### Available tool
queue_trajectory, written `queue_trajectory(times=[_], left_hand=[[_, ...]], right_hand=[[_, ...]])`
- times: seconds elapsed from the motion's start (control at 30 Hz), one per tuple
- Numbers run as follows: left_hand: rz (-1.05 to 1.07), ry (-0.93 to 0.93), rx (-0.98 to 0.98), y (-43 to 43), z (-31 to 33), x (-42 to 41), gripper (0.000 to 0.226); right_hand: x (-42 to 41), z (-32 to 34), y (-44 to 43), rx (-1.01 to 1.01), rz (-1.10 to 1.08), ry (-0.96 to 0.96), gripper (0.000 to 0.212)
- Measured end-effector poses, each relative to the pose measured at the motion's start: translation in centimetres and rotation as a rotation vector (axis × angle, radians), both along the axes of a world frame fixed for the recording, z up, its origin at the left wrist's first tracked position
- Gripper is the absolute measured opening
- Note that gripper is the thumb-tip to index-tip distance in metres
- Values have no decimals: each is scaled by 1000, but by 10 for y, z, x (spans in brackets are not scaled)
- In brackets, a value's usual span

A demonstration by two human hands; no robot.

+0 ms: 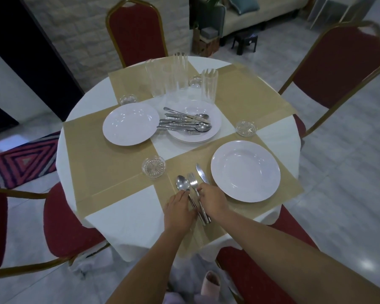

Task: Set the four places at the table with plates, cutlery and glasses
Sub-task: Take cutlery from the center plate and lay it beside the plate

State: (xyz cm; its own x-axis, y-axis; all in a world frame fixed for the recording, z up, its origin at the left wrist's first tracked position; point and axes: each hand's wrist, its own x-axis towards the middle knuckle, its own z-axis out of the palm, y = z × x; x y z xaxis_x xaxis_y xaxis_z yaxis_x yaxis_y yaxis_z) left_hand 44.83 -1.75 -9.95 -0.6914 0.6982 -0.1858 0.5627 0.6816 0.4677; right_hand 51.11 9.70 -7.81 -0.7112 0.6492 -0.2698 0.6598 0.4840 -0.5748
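Observation:
On the near placemat (289, 185) a white plate (245, 171) lies at the right. Left of it a spoon (182, 183), a fork (193, 183) and a knife (201, 173) lie side by side. My left hand (178, 210) rests flat on the spoon's handle. My right hand (213, 201) pinches the fork's handle with its fingertips. A second plate (131, 127) lies on the left placemat. A stack of plates (215, 126) in the middle carries loose cutlery (184, 123). Tall clear glasses (179, 71) stand behind it.
Small glass coasters lie on the mats: one (153, 166) near the spoon, one (246, 127) at the right, one (128, 99) at the far left. Red chairs with gold frames (136, 29) surround the round white-clothed table (127, 218).

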Motion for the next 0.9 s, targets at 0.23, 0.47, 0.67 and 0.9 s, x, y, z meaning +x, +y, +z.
queue_trajectory(times=[0.23, 0.47, 0.67, 0.9], left_hand=[[-23, 0, -7, 0, 0, -1, 58], [-20, 3, 1, 1, 2, -1, 55], [-22, 3, 1, 0, 3, 0, 54], [-63, 38, 0, 0, 4, -1, 54]], right_hand=[[1, 4, 2, 6, 42, -32, 29], [1, 8, 2, 25, 51, -43, 24], [2, 9, 1, 3, 47, -33, 26], [3, 8, 0, 0, 63, -25, 29]])
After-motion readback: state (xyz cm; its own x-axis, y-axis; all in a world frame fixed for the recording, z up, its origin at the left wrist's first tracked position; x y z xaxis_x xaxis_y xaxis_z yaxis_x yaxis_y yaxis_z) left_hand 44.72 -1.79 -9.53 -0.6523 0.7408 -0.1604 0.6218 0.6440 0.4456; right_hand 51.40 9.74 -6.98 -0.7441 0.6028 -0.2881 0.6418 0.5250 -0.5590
